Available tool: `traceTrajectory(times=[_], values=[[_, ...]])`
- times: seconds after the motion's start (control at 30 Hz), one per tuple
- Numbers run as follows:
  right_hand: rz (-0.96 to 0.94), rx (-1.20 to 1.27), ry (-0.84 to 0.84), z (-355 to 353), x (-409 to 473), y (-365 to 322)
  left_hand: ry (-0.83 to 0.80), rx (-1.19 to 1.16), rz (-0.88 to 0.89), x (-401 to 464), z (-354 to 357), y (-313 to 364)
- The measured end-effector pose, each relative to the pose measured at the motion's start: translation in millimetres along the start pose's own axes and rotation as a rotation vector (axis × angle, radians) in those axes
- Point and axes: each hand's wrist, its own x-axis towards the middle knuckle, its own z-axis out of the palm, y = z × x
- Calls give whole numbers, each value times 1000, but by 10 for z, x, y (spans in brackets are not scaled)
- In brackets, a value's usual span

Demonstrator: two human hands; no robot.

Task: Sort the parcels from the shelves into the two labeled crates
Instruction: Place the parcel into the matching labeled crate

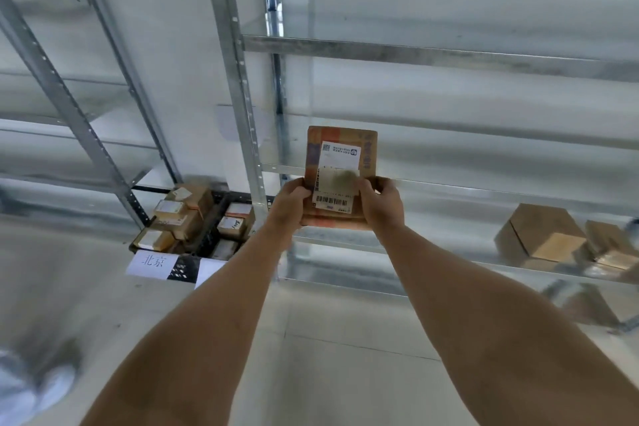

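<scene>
parcel [340, 162]: held up before the shelf [432, 55], label facing
grip: lower edges clasped by left hand [289, 199] and right hand [382, 202]
handling: judged light, stiff cardboard; best taken by side edges
crates [193, 235]: well apart, lower left

shelf [449, 57]: bare metal | lower shelf [449, 258]: two cardboard boxes [539, 235] | floor [328, 356]: crates [204, 235]
</scene>
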Motion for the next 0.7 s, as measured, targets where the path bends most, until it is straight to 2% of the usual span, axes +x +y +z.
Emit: traceTrajectory(times=[0.23,0.5,0.7], values=[[84,-69,-28,1516,24,-185,54,24,-118,462,-1443,82],[121,-145,-81,2749,475,-158,97,35,-203,1129,-2459,-1],[195,-156,-118,3757,1117,-28,117,81,-278,2081,-3228,-132]])
